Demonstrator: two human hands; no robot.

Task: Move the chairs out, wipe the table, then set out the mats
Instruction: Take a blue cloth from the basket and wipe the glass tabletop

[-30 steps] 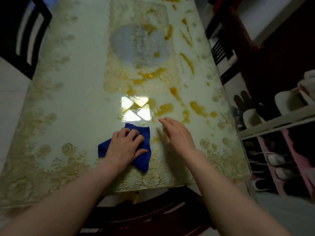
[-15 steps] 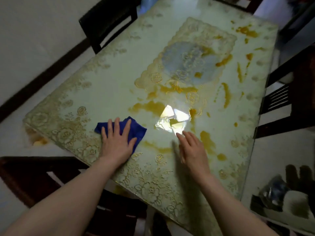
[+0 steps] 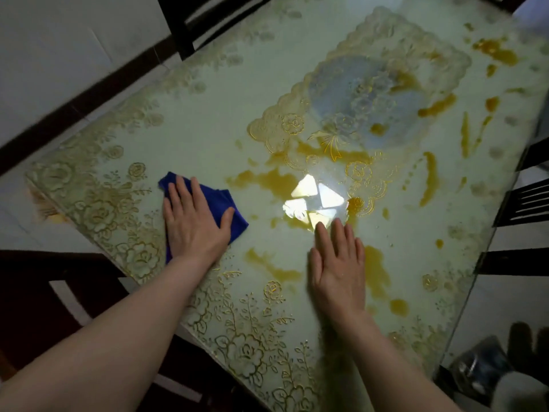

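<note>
Left grip [image 3: 196,230]: fingers straight, palm pressing the blue cloth [image 3: 228,208] flat on the tabletop [image 3: 193,120], near its left corner. Right grip [image 3: 338,272]: fingers straight, flat on bare glass, holding nothing, beside yellow-brown smears [image 3: 267,181]. Dark chairs [image 3: 208,16] stand round the edges.

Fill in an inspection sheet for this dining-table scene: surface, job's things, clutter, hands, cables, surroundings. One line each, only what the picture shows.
Surface: table glossy, gold floral edging, many orange-brown stains, bright light reflection.
Job's things: blue cloth flat near the table's left corner; lace-edged mat at centre, stained.
Clutter: nothing seen.
Hands: left hand presses flat on the cloth; right hand flat on bare table.
Cables: nothing seen.
Surroundings: dark chairs around the table; pale floor.
</note>
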